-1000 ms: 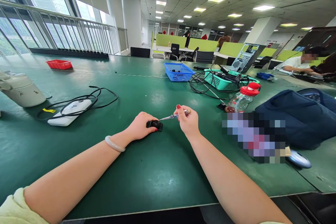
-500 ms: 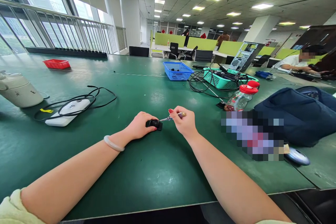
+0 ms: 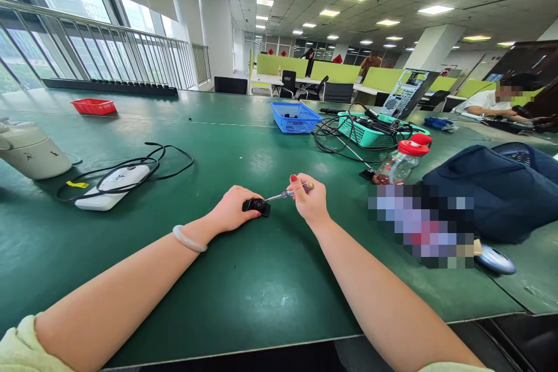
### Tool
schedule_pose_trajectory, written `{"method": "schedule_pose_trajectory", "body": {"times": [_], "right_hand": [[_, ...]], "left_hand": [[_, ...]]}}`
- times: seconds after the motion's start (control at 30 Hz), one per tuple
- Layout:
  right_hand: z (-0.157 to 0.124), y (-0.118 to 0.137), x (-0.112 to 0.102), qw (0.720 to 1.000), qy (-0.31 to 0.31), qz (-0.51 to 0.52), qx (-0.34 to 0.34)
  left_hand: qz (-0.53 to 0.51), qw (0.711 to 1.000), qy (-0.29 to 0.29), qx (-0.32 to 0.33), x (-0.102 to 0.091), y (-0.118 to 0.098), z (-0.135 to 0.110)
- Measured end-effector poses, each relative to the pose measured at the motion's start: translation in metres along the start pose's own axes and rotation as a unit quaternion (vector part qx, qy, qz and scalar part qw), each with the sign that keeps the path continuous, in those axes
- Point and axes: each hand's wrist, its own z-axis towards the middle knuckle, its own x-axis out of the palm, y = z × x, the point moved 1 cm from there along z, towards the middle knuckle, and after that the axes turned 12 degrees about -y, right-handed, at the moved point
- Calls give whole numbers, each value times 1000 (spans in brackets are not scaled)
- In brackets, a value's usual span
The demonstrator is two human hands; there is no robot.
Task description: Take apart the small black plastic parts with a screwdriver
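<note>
My left hand [image 3: 235,209] is closed around a small black part [image 3: 258,206], pressing it against the green table. The part's exact kind is too small to tell. In my right hand [image 3: 311,200] is a screwdriver [image 3: 285,193] with a clear handle, gripped between thumb and fingers. Its thin metal shaft slants down to the left, and the tip meets or nearly meets the top of the black part. A pale bangle [image 3: 189,239] circles my left wrist.
A blue basket [image 3: 296,122] and a green basket [image 3: 370,136] with tangled cables stand ahead. Rightward are a red-lidded jar [image 3: 401,160] and dark blue bag [image 3: 492,192]. At left lie a white power bank [image 3: 113,186] with black cable, a red tray [image 3: 93,106] and a beige cup [image 3: 35,151].
My right hand has shifted slightly to the right with the screwdriver, its thumb now further back along the handle. My left hand and the black part stay nearly in place.
</note>
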Motion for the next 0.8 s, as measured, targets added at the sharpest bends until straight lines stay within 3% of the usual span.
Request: {"method": "schedule_pose_trajectory", "body": {"times": [0.4,0.5,0.6,0.7,0.8], "right_hand": [[6,-5,2,1000,1,-1,20],[13,-16,5,996,-25,9,83],[20,-32,8,978,-59,37,195],[24,-45,11,955,-60,67,283],[25,-49,11,942,-46,74,325]], "left_hand": [[-4,1000,8,-10,2,3,0],[-2,1000,5,-14,1,3,1],[-4,1000,1,-14,2,3,1],[-6,1000,-4,-9,3,5,1],[-7,1000,-5,-7,3,5,1]]}}
